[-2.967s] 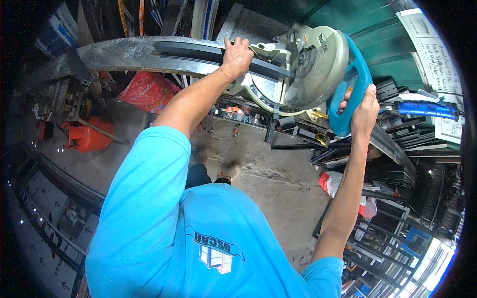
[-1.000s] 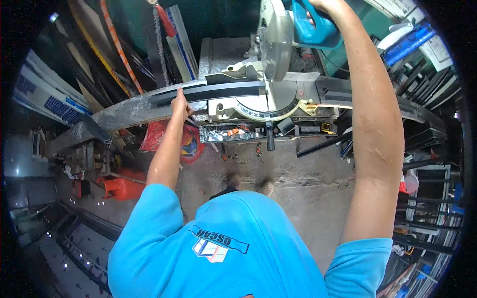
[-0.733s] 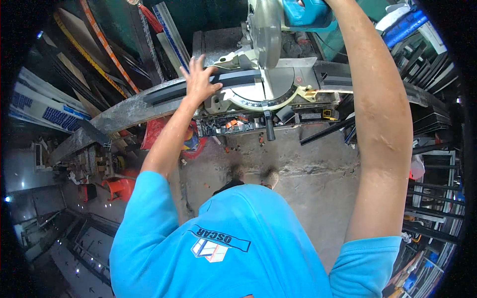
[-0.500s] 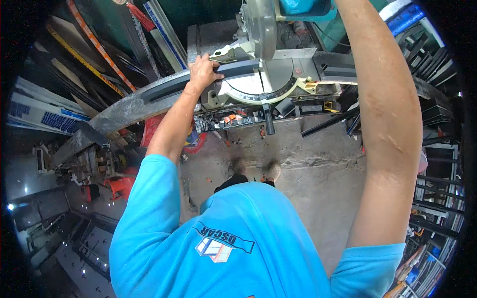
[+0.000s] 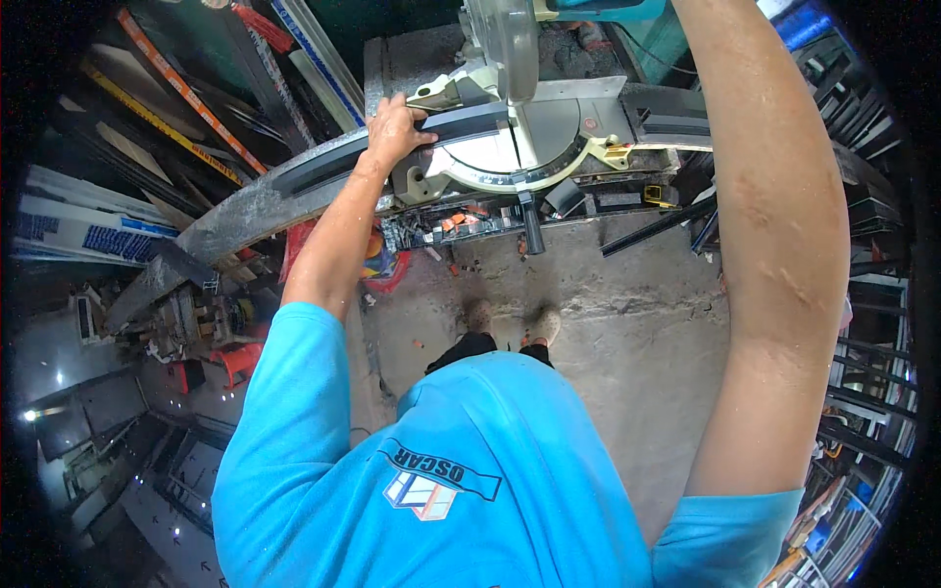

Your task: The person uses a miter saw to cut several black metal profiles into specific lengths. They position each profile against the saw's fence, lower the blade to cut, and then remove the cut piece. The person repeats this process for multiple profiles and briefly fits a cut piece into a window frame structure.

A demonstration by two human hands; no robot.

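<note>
A dark grey metal profile lies along the fence of a mitre saw, reaching left over a long curved-looking support beam. My left hand is closed on the profile just left of the saw's pale round table, thumb toward the blade side. The saw's clear guard and blade stand above the slot in the table; the teal motor housing is cut off by the upper edge. My right forearm stretches up beside the saw, and its hand is beyond the picture's top edge.
A black table handle juts toward me. Below the saw sit a tray of scraps and a yellow-black tape measure. Long profiles lean at the left; more are racked at the right. Red stools stand at the lower left.
The whole view has shifted slightly, so the saw sits a little higher in the picture. My left hand keeps its place on the profile. My right forearm appears slightly farther right.
</note>
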